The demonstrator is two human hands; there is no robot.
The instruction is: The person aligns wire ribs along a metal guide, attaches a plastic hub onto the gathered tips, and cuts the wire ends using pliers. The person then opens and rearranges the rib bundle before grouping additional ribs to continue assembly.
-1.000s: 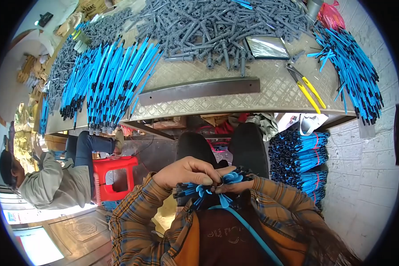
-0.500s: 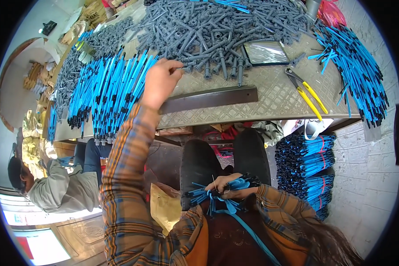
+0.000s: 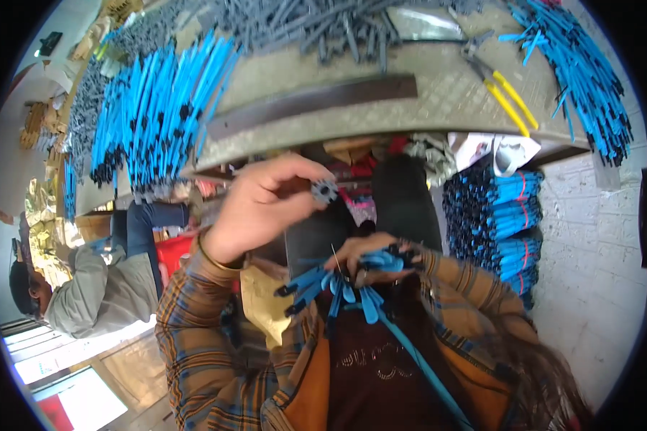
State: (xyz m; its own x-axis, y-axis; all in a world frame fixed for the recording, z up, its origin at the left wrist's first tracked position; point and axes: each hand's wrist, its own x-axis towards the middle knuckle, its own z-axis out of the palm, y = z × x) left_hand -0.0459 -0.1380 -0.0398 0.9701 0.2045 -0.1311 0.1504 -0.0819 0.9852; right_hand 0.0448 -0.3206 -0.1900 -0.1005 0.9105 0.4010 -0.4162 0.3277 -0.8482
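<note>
Back from the desk [image 3: 442, 93], the left hand [image 3: 259, 208] now pinches a grey part [image 3: 325, 191] between thumb and fingertips, so it is held near the blue strips [image 3: 369, 309] gripped in the curled right hand [image 3: 358, 253].

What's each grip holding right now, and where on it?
Left grip: a small grey piece, pinched by the side nearest the palm. Right grip: a bunch of blue strips, held partway along, ends sticking out.
</note>
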